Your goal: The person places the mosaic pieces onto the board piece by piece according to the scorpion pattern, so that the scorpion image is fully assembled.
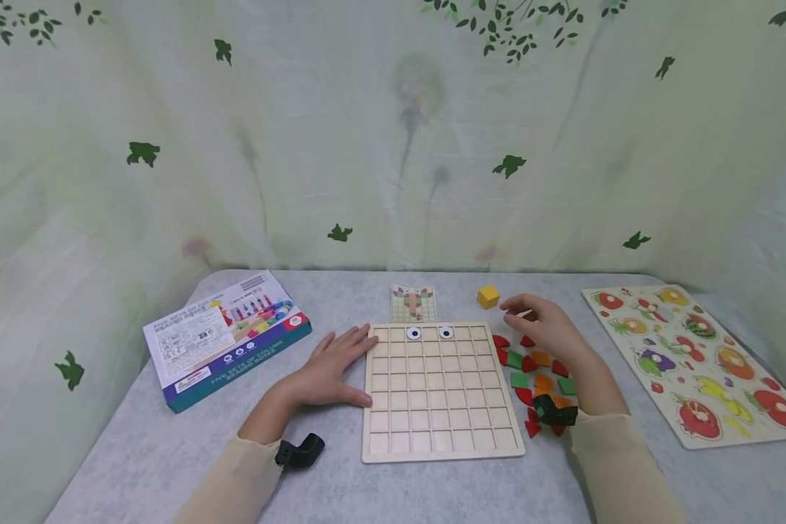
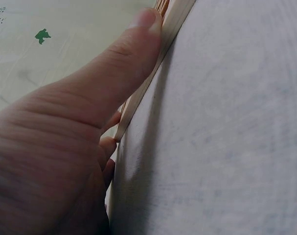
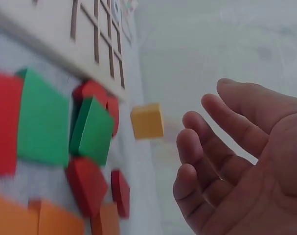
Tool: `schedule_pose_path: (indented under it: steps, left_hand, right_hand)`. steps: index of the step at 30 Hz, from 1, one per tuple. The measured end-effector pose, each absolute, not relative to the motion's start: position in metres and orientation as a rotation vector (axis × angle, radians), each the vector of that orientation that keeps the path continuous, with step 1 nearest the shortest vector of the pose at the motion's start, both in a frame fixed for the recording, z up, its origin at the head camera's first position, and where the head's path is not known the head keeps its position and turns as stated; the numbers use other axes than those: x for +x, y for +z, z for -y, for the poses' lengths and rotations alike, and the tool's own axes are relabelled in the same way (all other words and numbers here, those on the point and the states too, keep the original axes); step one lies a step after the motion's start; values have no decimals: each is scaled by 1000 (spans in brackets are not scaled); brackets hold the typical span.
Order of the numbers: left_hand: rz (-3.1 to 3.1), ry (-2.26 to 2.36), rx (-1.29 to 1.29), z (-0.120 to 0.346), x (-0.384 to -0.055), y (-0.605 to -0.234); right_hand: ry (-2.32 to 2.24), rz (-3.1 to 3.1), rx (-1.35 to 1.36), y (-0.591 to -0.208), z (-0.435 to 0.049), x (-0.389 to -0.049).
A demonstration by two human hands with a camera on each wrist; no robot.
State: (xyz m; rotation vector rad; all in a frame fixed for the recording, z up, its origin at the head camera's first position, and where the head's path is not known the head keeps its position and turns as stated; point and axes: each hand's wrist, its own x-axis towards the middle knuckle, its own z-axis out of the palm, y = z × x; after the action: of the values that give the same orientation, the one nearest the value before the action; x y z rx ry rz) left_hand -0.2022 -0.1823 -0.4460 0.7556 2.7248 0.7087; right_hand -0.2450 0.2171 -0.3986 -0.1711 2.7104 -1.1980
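Flat on the table [image 1: 340, 487], seen from the head view and read from its centre: a pale wooden grid board [image 1: 440, 420], with two eye discs [image 1: 414, 333] in the top row near twelve o'clock.

At nine to ten o'clock, against the board's edge, the left hand [image 1: 329, 371], with fingers straight and spread towards the corner and the thumb [image 2: 124, 58] pressed to the side of the frame.

At two o'clock, beyond the board, the right hand [image 1: 542, 326], with fingers relaxed, loosely bent and bare. Just apart from these fingertips, at one o'clock from the board, a yellow cube [image 1: 487, 297]; in the right wrist view, at nine o'clock from the fingertips.

Scattered at three o'clock, beside the board and partly under the right wrist: red, green and orange pieces [image 1: 544, 384], some touching.

Between eleven and twelve, just past the board, a small patterned card [image 1: 414, 304]. Farther off between nine and ten, a blue and white box [image 1: 229, 338], set askew. Well out at three, a fruit puzzle board [image 1: 677, 364].

On both wrists, black cameras [image 1: 299, 451], beside cream sleeves [image 1: 232, 484]. Behind everything at twelve, a pale curtain [image 1: 340, 109] with green birds and leaves.
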Motion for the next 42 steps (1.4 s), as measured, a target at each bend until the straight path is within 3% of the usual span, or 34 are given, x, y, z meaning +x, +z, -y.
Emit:
schedule_pose_path:
  steps: [19, 42]
  left_hand:
    - [-2713, 760, 746, 183, -200, -449]
    - [-2716, 760, 769, 182, -201, -444]
  right_hand:
    - [-1075, -2678, 5, -430, -256, -250]
    - [-953, -2778, -103, -434, -257, -248]
